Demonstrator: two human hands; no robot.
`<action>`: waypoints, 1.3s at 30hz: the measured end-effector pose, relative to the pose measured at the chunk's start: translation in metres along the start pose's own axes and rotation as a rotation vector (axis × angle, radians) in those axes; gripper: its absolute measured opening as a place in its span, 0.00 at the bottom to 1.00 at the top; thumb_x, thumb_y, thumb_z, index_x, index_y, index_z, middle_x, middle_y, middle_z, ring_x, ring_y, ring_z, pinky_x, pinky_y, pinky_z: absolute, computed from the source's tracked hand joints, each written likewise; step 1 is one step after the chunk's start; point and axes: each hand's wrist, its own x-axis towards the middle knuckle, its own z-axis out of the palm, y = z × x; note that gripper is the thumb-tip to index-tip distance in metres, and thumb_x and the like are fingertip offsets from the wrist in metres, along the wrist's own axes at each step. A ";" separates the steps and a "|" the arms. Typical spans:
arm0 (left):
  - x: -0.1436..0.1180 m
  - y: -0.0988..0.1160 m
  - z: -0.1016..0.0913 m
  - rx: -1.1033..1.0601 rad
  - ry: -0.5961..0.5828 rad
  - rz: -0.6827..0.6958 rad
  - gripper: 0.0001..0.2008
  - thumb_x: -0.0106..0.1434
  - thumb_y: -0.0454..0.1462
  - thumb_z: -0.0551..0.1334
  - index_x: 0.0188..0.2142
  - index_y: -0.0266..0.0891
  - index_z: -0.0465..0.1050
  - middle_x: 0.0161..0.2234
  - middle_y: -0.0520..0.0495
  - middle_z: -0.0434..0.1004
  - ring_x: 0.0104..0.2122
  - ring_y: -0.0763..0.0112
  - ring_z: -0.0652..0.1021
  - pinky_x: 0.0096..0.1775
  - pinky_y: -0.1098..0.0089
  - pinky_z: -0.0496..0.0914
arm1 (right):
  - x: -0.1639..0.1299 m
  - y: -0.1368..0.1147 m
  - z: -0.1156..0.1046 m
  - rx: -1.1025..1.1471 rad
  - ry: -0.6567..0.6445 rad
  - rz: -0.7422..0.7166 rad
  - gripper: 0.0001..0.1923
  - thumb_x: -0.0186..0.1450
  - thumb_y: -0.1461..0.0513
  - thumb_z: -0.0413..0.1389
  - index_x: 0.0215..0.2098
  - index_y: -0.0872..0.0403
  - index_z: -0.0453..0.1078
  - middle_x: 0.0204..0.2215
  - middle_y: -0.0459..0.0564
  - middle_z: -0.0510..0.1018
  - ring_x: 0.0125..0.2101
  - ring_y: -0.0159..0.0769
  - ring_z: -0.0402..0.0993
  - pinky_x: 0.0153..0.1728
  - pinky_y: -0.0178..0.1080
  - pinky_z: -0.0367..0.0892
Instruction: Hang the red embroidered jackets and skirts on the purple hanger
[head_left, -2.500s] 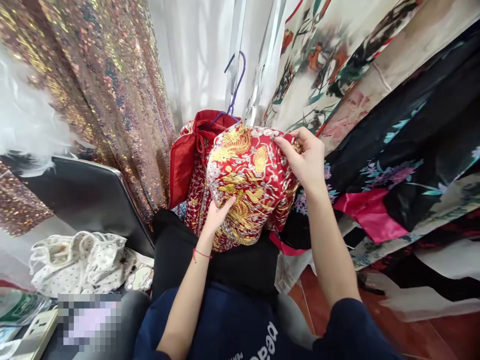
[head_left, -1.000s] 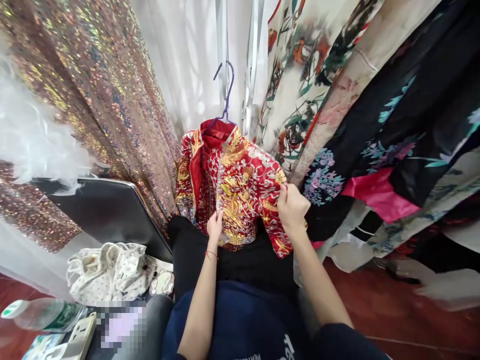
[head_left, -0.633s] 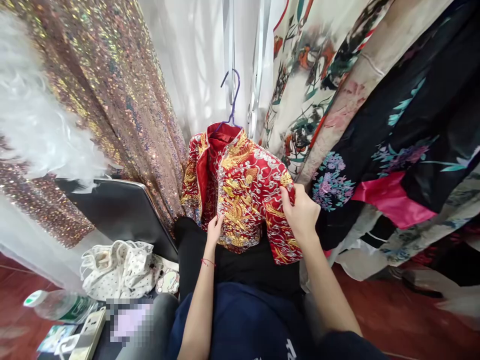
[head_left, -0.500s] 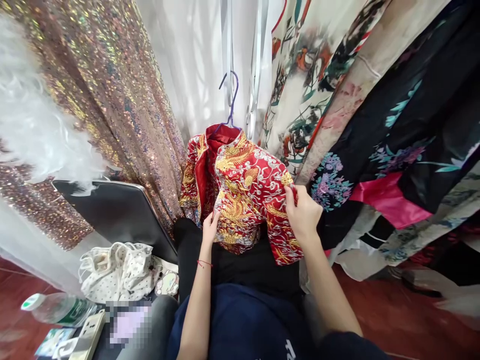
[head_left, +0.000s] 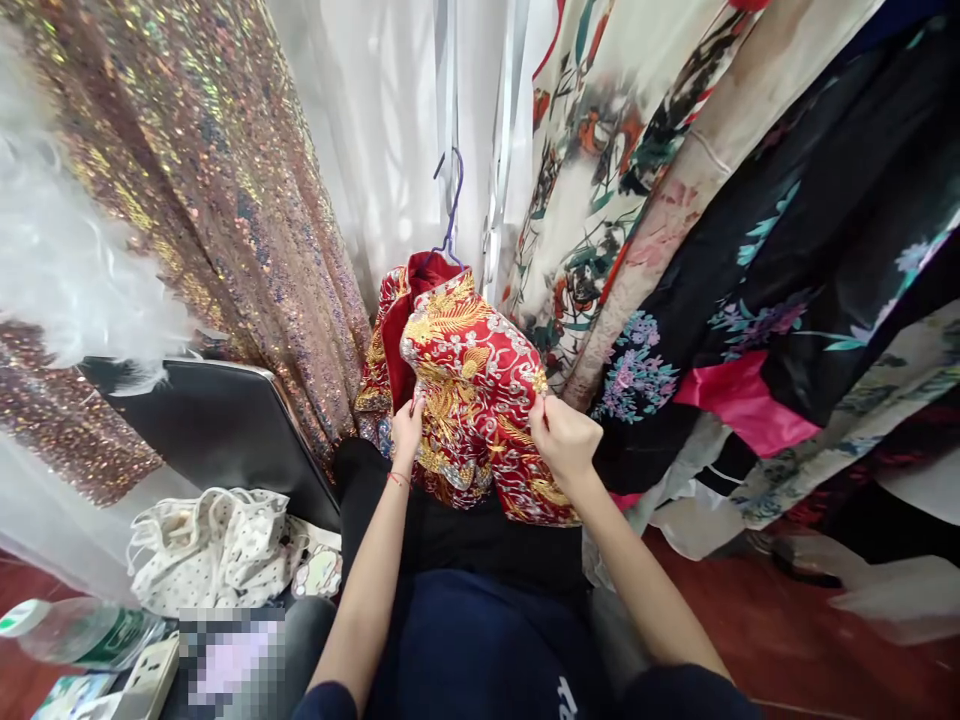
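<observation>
A red jacket (head_left: 472, 370) with gold and silver embroidery rests over my lap, on a purple hanger (head_left: 452, 215) whose hook points up. The jacket's front hangs partly open on the left, showing red lining near the stand collar. My left hand (head_left: 407, 430) pinches the front edge at about mid-height. On the other side, my right hand (head_left: 566, 435) is closed on the sleeve by the upper arm. Between both hands the front panel is gathered in folds.
Sequinned fabric (head_left: 247, 200) and white feathers (head_left: 75, 240) hang at left. Below stand a black chair back (head_left: 202, 410), a spotted cloth bag (head_left: 214, 545), a water bottle (head_left: 86, 632) and a socket strip (head_left: 152, 678). Black floral garments (head_left: 780, 240) hang at right.
Both hands have shifted slightly left in the view along with the jacket. My left hand has risen a little, and the front panel looks more bunched and folded.
</observation>
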 end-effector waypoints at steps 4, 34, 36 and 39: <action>0.000 0.007 0.003 0.073 -0.030 0.011 0.10 0.60 0.43 0.64 0.28 0.41 0.73 0.25 0.47 0.77 0.32 0.62 0.78 0.41 0.67 0.68 | -0.001 0.011 0.002 -0.111 0.007 -0.001 0.23 0.73 0.59 0.47 0.19 0.51 0.60 0.14 0.44 0.65 0.17 0.30 0.60 0.21 0.38 0.50; -0.024 0.146 -0.006 0.788 -0.242 0.343 0.21 0.73 0.40 0.50 0.40 0.27 0.77 0.37 0.30 0.79 0.40 0.51 0.81 0.43 0.62 0.68 | 0.085 0.027 0.084 -0.081 -0.208 0.122 0.35 0.74 0.56 0.39 0.72 0.71 0.46 0.69 0.77 0.51 0.69 0.63 0.48 0.62 0.63 0.52; -0.021 0.132 -0.012 0.807 -0.193 0.329 0.18 0.73 0.41 0.50 0.44 0.31 0.76 0.39 0.33 0.80 0.40 0.56 0.81 0.41 0.66 0.68 | 0.065 0.017 0.089 -0.059 -0.172 0.126 0.36 0.74 0.55 0.39 0.73 0.70 0.42 0.72 0.74 0.42 0.72 0.63 0.36 0.64 0.66 0.46; -0.020 0.103 -0.025 0.738 -0.153 0.306 0.14 0.72 0.43 0.54 0.45 0.38 0.74 0.39 0.39 0.81 0.40 0.61 0.81 0.39 0.69 0.66 | 0.036 0.004 0.093 -0.025 -0.156 0.107 0.36 0.73 0.55 0.40 0.73 0.67 0.42 0.73 0.71 0.38 0.72 0.61 0.32 0.65 0.67 0.44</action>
